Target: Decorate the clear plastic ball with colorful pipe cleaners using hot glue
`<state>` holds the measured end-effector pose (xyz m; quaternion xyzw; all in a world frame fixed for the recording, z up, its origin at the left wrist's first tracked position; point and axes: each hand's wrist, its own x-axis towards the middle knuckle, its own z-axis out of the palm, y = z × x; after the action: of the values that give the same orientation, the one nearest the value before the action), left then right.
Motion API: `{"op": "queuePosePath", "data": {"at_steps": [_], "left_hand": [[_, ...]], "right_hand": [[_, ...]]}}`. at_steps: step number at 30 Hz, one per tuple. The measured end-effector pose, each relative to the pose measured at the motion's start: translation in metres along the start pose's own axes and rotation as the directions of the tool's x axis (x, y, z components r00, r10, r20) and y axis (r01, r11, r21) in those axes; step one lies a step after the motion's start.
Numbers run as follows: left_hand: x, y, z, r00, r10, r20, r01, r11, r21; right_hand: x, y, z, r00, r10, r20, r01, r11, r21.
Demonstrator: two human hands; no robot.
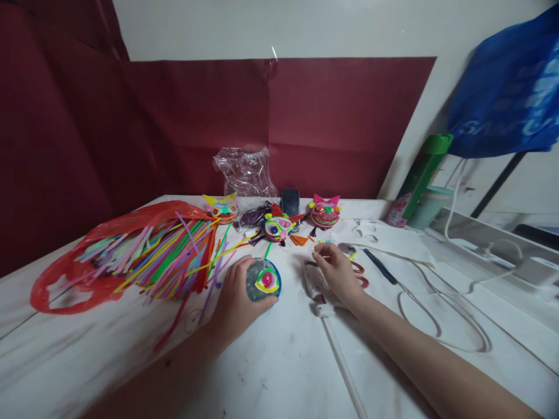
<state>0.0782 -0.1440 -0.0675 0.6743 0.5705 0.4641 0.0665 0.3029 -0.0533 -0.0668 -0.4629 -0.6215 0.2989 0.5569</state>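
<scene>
Far left: fuzzy coloured sticks (174,265) fanned over an opened red plastic bag (144,214), apparently for easy picking. Left hand (239,286): fingers curved around the rim of a round grey piece (266,280), thumb on near edge; gripped so, probably, to leave the coloured eye uncovered, facing up. Resting on the desk (279,361) or lifted: cannot tell. Farther back: three decorated heads (279,228), seemingly set out of the way. Right of the grey piece: white tool (311,281), perhaps a glue gun, beside right hand (339,272). Fingers there narrow; holding something small or nothing, cannot tell. Just right: orange-handled scissors (360,272), likely parked within reach.
</scene>
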Motion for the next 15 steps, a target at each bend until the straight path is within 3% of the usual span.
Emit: {"op": "queuePosePath", "data": {"at_steps": [8,15], "left_hand": [[0.002,0.004,-0.003,0.999,-0.018,0.036,0.019,1.000,-0.002],[0.015,-0.009,-0.008,0.983,-0.150,0.103,0.169,0.963,-0.210]], "right_hand": [[-0.005,-0.009,-0.002,0.999,0.047,0.002,-0.047,0.998,-0.029],[-0.004,-0.005,0.003,0.995,0.089,0.046,-0.095,0.985,0.147]]}}
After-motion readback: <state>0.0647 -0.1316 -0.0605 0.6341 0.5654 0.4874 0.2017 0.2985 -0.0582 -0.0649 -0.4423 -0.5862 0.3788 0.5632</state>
